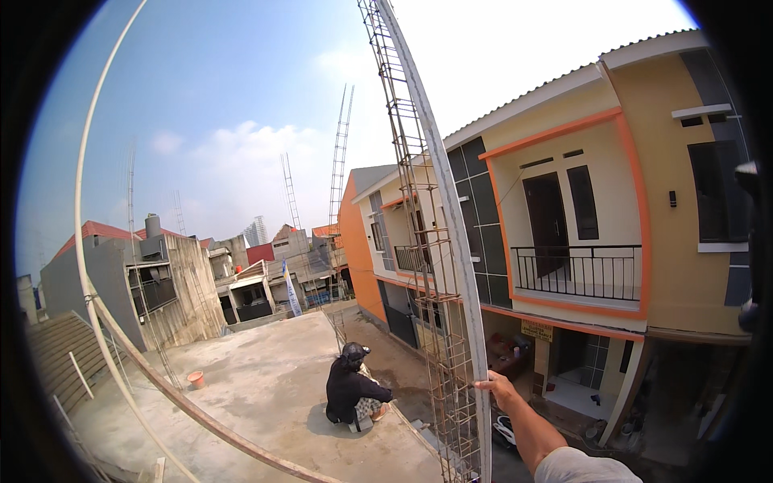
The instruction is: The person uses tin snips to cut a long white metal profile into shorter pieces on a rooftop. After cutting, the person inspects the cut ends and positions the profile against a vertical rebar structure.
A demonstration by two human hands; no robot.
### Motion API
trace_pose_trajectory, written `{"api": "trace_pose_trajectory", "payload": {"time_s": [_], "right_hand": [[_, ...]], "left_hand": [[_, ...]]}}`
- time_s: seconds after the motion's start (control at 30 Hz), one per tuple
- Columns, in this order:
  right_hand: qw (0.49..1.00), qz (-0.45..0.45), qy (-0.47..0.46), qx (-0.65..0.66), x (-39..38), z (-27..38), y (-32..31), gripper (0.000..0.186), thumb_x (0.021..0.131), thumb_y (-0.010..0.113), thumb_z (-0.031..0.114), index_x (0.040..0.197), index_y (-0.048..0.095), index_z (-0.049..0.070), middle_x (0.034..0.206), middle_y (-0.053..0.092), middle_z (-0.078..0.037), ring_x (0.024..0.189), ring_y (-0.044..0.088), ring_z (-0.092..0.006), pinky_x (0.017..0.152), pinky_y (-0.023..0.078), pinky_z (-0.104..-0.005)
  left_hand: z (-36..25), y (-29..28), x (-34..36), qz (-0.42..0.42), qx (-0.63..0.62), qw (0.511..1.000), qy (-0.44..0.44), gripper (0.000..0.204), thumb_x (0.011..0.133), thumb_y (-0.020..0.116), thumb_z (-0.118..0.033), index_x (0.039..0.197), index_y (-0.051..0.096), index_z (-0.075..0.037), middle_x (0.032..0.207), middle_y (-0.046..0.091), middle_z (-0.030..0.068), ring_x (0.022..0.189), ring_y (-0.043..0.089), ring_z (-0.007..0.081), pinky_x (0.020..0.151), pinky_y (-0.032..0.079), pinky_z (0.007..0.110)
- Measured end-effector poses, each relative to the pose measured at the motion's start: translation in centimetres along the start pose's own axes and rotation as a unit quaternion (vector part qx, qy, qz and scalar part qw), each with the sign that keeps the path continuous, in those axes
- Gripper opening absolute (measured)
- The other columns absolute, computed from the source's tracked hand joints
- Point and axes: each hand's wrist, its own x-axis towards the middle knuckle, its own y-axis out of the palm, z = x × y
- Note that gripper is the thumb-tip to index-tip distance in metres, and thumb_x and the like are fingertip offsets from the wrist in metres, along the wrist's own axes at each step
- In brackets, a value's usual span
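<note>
From the lower right my right arm reaches out, and my right hand (501,390) is closed on the edge of a long grey board (448,193). The board stands nearly upright, leaning a little, and runs from the top of the view to the bottom. Right beside it rises a tall column cage of rusty reinforcing bars (431,266), with square ties along its length. Whether board and cage touch I cannot tell. My fingertips rest on the board's near side; the far side of the grip is partly hidden. My left hand is out of view.
A person in black (351,388) squats by the edge of the concrete slab (266,354). An orange bucket (196,379) stands farther left. A pale thin pole (80,201) and a wooden beam (185,402) cross the left side. Beyond the slab's drop is a house balcony (576,270).
</note>
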Motion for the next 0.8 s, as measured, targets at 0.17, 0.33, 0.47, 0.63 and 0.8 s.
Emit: {"api": "trace_pose_trajectory", "payload": {"time_s": [0.17,0.33,0.47,0.63,0.8], "right_hand": [[0.977,-0.122,-0.109,-0.138,-3.4,0.6,4.2,0.047,0.071,0.079,0.017,0.113,0.063,0.001,0.097,0.068,-0.01,0.091,0.063,-0.018,0.083,0.049,-0.0321],[0.947,-0.126,-0.205,-0.212,-6.1,4.9,11.6,0.058,0.073,0.081,0.026,0.122,0.059,0.004,0.107,0.065,-0.016,0.097,0.063,-0.0235,0.086,0.049,-0.0352],[0.924,-0.044,-0.33,-0.185,-9.2,10.3,17.4,0.069,0.073,0.083,0.035,0.128,0.054,0.006,0.108,0.061,-0.016,0.096,0.063,-0.0282,0.082,0.05,-0.0374],[0.88,0.114,-0.435,-0.151,-15.1,15.1,22.5,0.085,0.074,0.082,0.039,0.137,0.041,-0.002,0.103,0.055,-0.02,0.094,0.058,-0.0333,0.08,0.047,-0.0412],[0.783,0.382,-0.479,-0.111,-19.1,12.1,22.3,0.102,0.075,0.079,0.046,0.146,0.024,-0.003,0.132,0.041,-0.03,0.12,0.045,-0.0427,0.101,0.039,-0.0454]], "left_hand": [[0.4,0.2,-0.4,-0.003,0.013,1.0,-0.01,0.079,0.075,0.079,-0.041,0.128,0.04,0.003,0.108,0.061,0.0172,0.103,0.059,0.0292,0.088,0.046,0.037],[0.1,0.5,-1.3,-0.021,0.029,0.999,-0.016,0.083,0.074,0.08,-0.042,0.13,0.039,0.003,0.11,0.061,0.0177,0.105,0.059,0.0298,0.09,0.046,0.038],[-0.9,1.7,-2.4,-0.08,0.036,0.996,-0.022,0.086,0.073,0.081,-0.042,0.131,0.037,0.003,0.111,0.06,0.018,0.106,0.058,0.0304,0.092,0.046,0.038],[-2.6,3.1,-3.5,-0.269,-0.083,0.959,-0.044,0.074,0.076,0.08,-0.03,0.13,0.041,0.002,0.11,0.061,0.0155,0.102,0.06,0.0262,0.09,0.048,0.036],[-5.1,-0.9,-8.2,-0.372,-0.314,0.867,0.107,0.044,0.083,0.072,-0.007,0.12,0.05,0.002,0.096,0.063,0.0079,0.082,0.062,0.0157,0.073,0.052,0.03]]}}
